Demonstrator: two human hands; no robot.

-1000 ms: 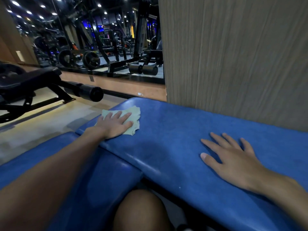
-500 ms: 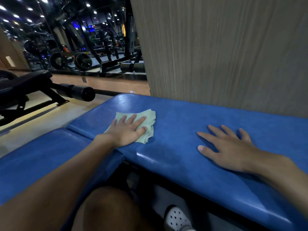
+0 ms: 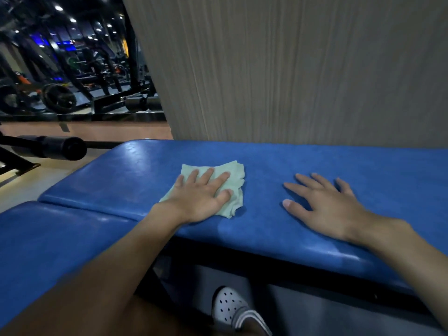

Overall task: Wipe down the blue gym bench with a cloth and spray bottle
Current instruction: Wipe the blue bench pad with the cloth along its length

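The blue gym bench [image 3: 303,163] runs across the view, with a second blue pad [image 3: 48,238] at the lower left. A pale green cloth [image 3: 234,173] lies flat on the long pad. My left hand [image 3: 202,196] presses on the cloth with straight, spread fingers. My right hand [image 3: 320,202] rests flat on the bare pad to the right of the cloth, fingers spread, holding nothing. No spray bottle is in view.
A grey wood-grain wall panel [image 3: 291,69] stands right behind the bench. A black roller pad [image 3: 63,147] of another machine sticks out at the left. Weight racks and plates [image 3: 58,98] fill the far left. My white perforated shoe [image 3: 230,306] is under the bench.
My left hand has slid the cloth to the right along the pad, from its left end toward the middle. My right hand has stayed flat in place.
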